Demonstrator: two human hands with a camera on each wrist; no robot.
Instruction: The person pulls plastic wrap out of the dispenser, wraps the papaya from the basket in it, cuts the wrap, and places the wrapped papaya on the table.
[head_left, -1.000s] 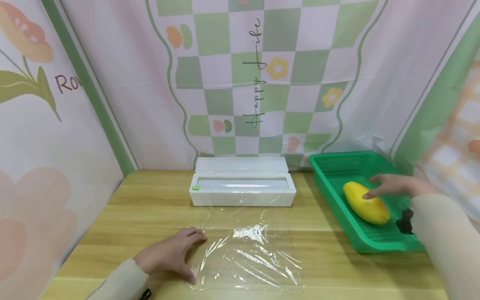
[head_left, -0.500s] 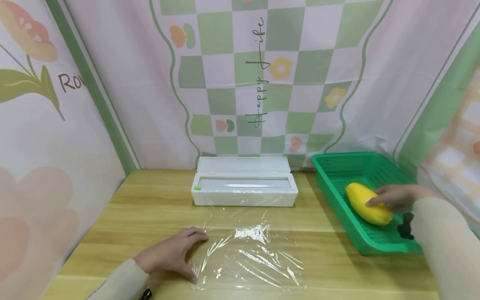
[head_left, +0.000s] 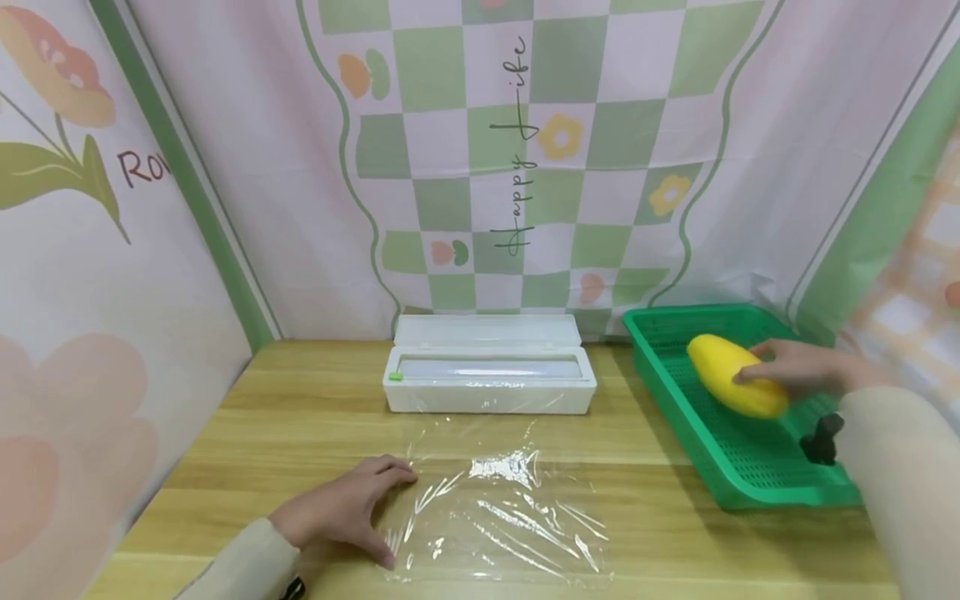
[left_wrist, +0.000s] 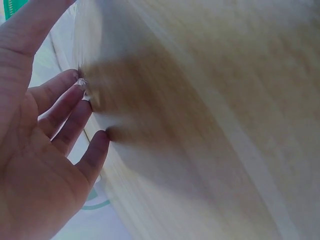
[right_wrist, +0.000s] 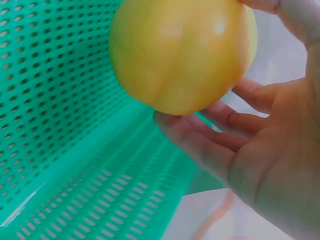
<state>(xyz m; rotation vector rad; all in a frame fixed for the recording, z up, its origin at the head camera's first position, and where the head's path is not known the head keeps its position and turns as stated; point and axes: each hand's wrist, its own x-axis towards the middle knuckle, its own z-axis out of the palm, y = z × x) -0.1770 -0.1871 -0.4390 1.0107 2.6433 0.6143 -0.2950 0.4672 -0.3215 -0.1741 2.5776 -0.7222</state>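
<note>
R: my right hand [head_left: 795, 371] grips yellow mango [head_left: 731, 385], raised above green basket [head_left: 750, 479] | L: my left hand [head_left: 341, 510] flat, fingers spread, pressing cling film [head_left: 502, 517] on wooden table [head_left: 300, 417]

Left hand [left_wrist: 35, 150] lay open at frame left, fingers [left_wrist: 62, 107] straight, tips against the blurred wooden table [left_wrist: 225, 115]. A crinkled bit at one fingertip was possibly clear film [left_wrist: 82, 85].
</note>
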